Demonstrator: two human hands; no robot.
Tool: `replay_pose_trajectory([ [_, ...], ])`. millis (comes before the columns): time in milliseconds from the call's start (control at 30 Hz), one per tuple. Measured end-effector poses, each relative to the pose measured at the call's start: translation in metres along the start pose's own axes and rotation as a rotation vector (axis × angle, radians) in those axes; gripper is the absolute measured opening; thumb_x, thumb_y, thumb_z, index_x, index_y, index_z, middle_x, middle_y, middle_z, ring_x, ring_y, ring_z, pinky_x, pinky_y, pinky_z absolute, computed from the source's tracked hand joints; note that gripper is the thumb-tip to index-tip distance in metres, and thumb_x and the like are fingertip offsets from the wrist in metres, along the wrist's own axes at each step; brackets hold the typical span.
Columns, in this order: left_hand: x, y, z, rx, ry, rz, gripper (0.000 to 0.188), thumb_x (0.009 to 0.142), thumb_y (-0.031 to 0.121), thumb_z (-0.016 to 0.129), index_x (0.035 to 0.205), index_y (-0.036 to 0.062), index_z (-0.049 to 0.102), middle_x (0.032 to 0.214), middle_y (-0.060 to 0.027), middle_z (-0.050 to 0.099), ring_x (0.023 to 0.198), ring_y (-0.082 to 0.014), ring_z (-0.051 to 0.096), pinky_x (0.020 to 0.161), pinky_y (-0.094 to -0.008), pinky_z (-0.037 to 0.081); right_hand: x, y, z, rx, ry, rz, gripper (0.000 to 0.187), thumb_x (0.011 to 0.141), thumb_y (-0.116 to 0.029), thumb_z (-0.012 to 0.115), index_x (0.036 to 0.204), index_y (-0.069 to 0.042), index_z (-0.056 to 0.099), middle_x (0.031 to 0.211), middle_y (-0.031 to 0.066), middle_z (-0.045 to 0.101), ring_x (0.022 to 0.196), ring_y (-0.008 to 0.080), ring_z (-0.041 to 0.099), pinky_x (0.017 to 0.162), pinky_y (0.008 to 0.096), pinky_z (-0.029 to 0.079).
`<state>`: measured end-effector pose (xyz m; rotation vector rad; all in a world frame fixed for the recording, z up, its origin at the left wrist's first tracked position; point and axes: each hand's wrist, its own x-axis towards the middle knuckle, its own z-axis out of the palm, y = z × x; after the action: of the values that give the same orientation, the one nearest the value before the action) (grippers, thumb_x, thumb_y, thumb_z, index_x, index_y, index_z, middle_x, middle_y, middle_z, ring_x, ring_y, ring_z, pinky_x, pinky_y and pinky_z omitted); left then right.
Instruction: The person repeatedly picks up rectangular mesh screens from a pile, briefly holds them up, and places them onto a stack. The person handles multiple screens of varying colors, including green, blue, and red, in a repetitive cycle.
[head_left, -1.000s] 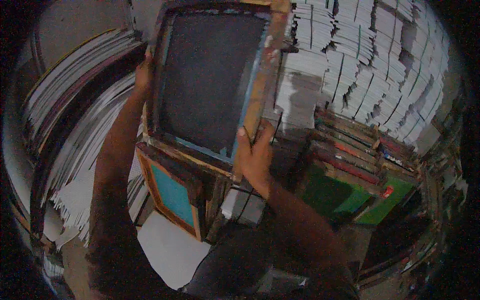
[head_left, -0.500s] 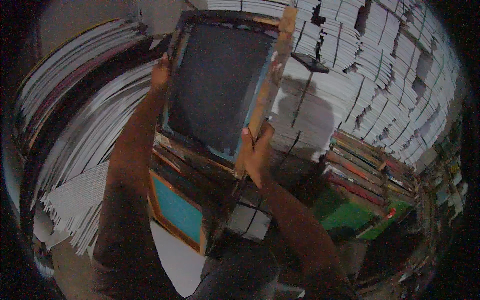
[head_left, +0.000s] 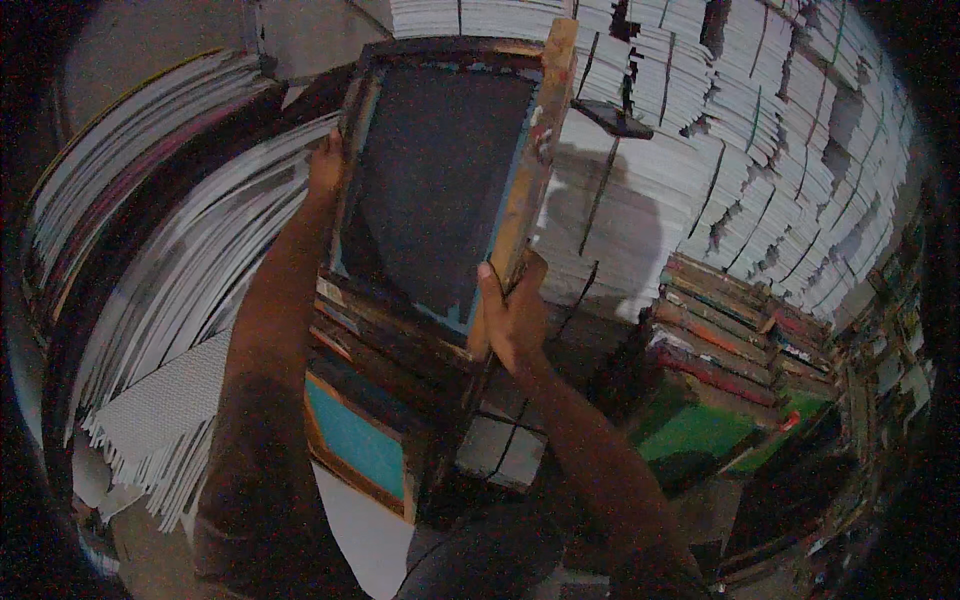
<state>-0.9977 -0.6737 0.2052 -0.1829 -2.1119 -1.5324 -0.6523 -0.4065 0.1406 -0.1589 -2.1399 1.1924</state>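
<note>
Between my two hands is a wooden-framed screen printing frame [head_left: 435,185], with dark mesh and bluish edges, held up at a tilt. My left hand [head_left: 325,165] grips its left side; most of those fingers are hidden behind the frame. My right hand [head_left: 513,310] is wrapped round the lower right of the frame, thumb on the front of its pale wooden bar [head_left: 535,150]. Under its lower edge are more dark wooden frames [head_left: 395,345]. A smaller frame with turquoise mesh [head_left: 355,435] leans below them, close to my left forearm.
Tall stacks of white sheets [head_left: 690,160] tied with dark straps fill the back right. Curved piles of sheets [head_left: 200,260] stand at the left. Several stacked frames [head_left: 720,340] and green-meshed frames [head_left: 690,420] sit at the right. A white sheet [head_left: 365,530] lies near my legs.
The held frame has shifted slightly left and turned a little, showing narrower. Both hands keep their hold on it, and the whole view has moved slightly.
</note>
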Motion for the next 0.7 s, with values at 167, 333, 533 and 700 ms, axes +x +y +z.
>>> replay_pose_trajectory([
  [167,-0.031,0.028,0.005,0.231,0.014,0.031,0.085,0.102,0.072,0.033,0.142,0.0019,0.058,0.129,-0.0283,0.066,0.122,-0.0481,0.061,0.102,-0.0521,0.046,-0.001,0.008,-0.007,0.064,-0.011,0.170,0.067,0.103,-0.050,0.059,0.145,-0.006,0.032,0.118,0.0237,0.067,0.108,0.0406,0.069,0.095,0.0502,0.051],
  [333,-0.011,0.029,-0.028,0.279,-0.005,0.031,0.086,0.100,0.075,0.037,0.141,0.0028,0.059,0.132,-0.0270,0.065,0.124,-0.0475,0.060,0.105,-0.0510,0.045,-0.001,0.001,-0.010,0.112,-0.132,0.187,0.071,0.102,-0.053,0.059,0.147,-0.005,0.032,0.119,0.0241,0.066,0.109,0.0399,0.068,0.096,0.0489,0.050],
  [533,-0.018,0.029,-0.026,0.283,-0.027,0.004,0.088,0.098,0.076,0.041,0.137,-0.0013,0.061,0.130,-0.0276,0.066,0.125,-0.0460,0.061,0.105,-0.0501,0.045,-0.004,0.016,0.001,0.220,-0.122,0.144,0.068,0.105,-0.049,0.057,0.149,-0.004,0.031,0.124,0.0237,0.064,0.111,0.0361,0.067,0.096,0.0456,0.051],
  [700,-0.027,0.034,-0.032,0.246,-0.091,0.119,0.088,0.100,0.073,0.042,0.136,-0.0059,0.060,0.130,-0.0330,0.064,0.125,-0.0460,0.061,0.105,-0.0488,0.045,-0.006,-0.001,-0.003,0.207,-0.117,0.130,0.068,0.106,-0.047,0.057,0.150,-0.003,0.030,0.127,0.0231,0.062,0.114,0.0321,0.065,0.098,0.0442,0.051],
])
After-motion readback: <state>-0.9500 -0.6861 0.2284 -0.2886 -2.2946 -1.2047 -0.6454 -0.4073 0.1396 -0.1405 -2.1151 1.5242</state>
